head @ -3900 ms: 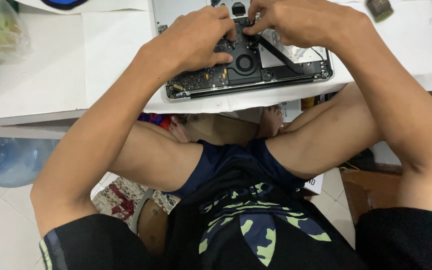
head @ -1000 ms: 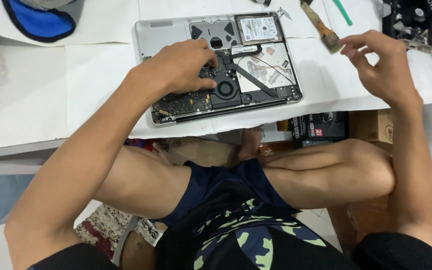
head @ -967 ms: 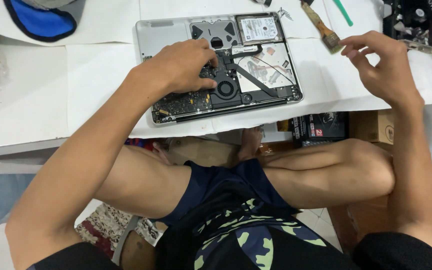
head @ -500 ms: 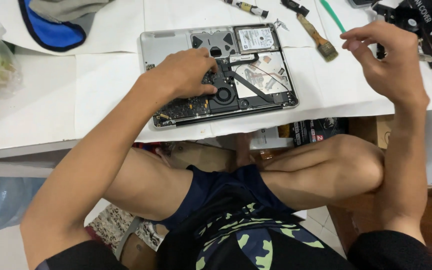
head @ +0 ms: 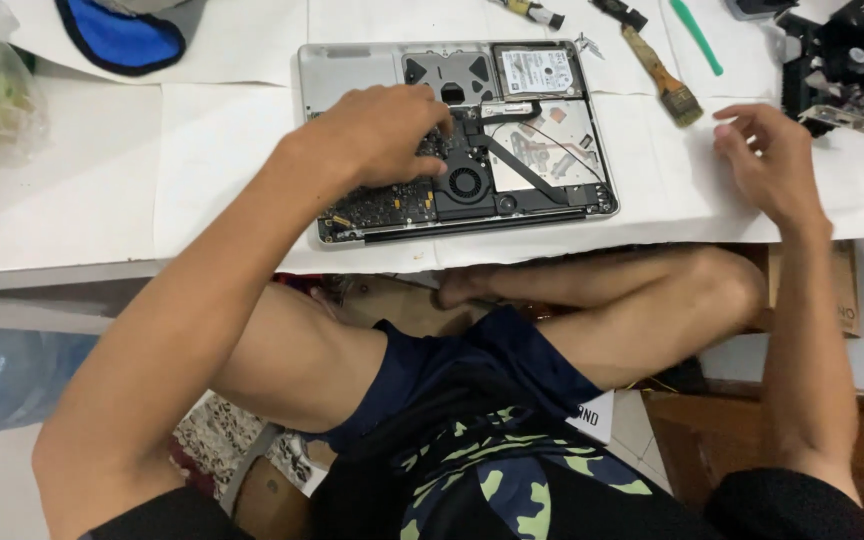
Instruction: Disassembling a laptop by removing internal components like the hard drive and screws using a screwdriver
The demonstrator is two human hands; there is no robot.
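In the head view we count one opened laptop [head: 457, 130] on the white worktop [head: 102, 190], and our left hand [head: 382, 135] rests on its circuit board, fingers curled loosely, gripping nothing. Our right hand [head: 767, 165] hovers open and empty, well to the right of the laptop. Just beyond it lie one brush [head: 662, 75] and one green pry tool [head: 697, 40].

i see a silver laptop [head: 352, 68] with black and green insides, white paper [head: 222, 150] on the tabletop, a blue pouch [head: 122, 40], a green stick [head: 694, 35], a brown brush [head: 662, 75], and navy shorts [head: 432, 370].
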